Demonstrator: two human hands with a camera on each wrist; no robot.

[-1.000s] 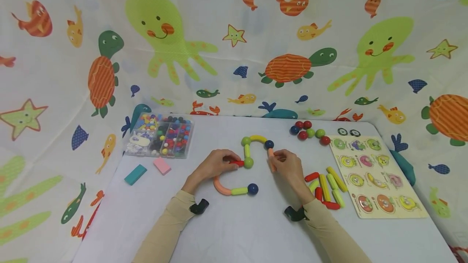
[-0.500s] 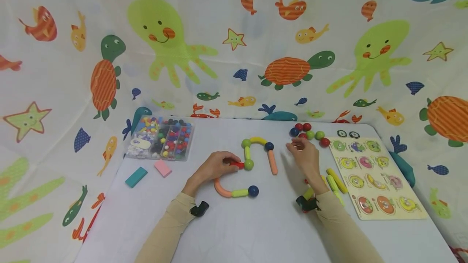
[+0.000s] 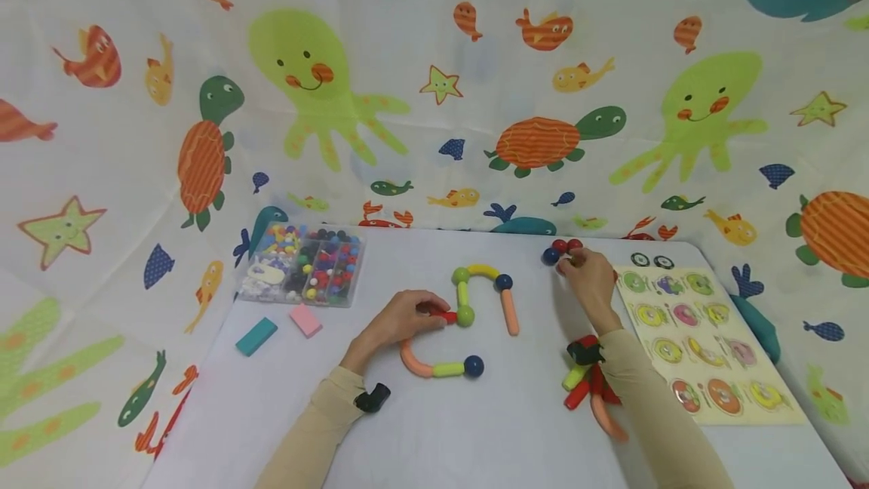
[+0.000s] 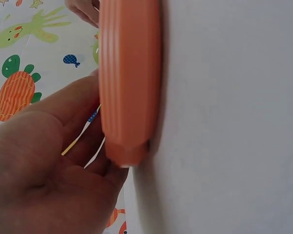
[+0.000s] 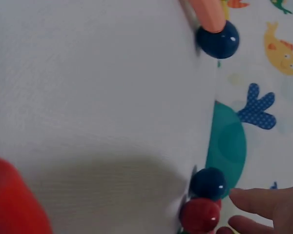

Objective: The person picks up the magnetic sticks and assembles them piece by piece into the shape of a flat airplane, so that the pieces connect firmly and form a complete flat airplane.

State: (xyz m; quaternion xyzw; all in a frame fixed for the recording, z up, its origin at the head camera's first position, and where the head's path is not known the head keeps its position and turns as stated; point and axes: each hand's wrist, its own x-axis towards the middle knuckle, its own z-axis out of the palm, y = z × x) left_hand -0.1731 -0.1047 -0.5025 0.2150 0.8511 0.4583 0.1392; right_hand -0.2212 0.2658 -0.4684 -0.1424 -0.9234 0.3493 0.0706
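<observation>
My left hand (image 3: pixel 407 317) pinches a short red rod (image 3: pixel 448 317) at the left end of a chain of toy rods and balls. From a green ball (image 3: pixel 465 316) beside it the chain runs up through a green rod (image 3: pixel 463 293), over a yellow curved rod (image 3: pixel 483 270) to a navy ball (image 3: pixel 504 282) and a salmon straight rod (image 3: pixel 510 312). Below the hand, a salmon curved rod (image 4: pixel 129 73) leads to another green rod (image 3: pixel 448 370) and navy ball (image 3: pixel 474 366). My right hand (image 3: pixel 589 281) reaches over loose balls, its fingers loosely apart beside a blue ball (image 5: pixel 208 183) and a red ball (image 5: pixel 200 214).
Loose rods (image 3: pixel 577 391) lie under the right forearm. A puzzle board (image 3: pixel 706 406) stands at the right, with two black-and-white discs (image 3: pixel 652 260) behind. At the left are a compartment box of beads (image 3: pixel 305 266), a teal block (image 3: pixel 256 336) and a pink block (image 3: pixel 305 320).
My right hand has let go of the salmon straight rod, leaving it at the navy ball, and has moved right and back to the loose balls. The left hand keeps its place.
</observation>
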